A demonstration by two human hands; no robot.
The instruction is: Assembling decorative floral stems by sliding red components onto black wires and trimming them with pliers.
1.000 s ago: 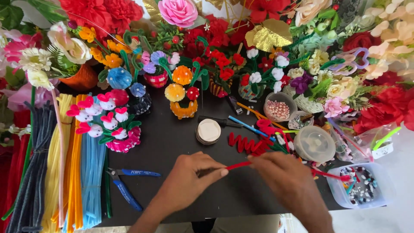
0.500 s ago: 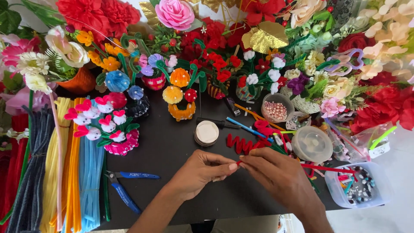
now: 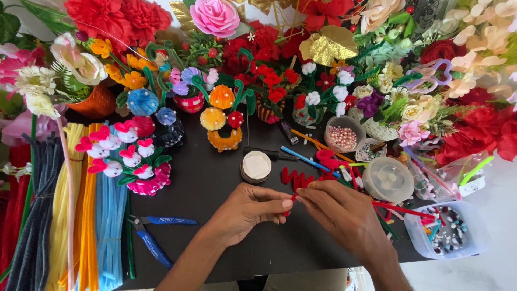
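Red pipe cleaner (image 3: pixel 292 198) mostly hidden

Black table (image 3: pixel 215 253), crowded along the back edge. Bundles of pipe cleaners (image 3: pixel 81 226) lying lengthwise at left, blue-handled pliers (image 3: pixel 153 237) beside them. Round white-lidded tin (image 3: pixel 256 166) near centre. Bowl of pink beads (image 3: pixel 342 134) and clear lidded tub (image 3: pixel 388 179) to the right. Clear box of mixed beads (image 3: pixel 447 231) at right edge, overhanging
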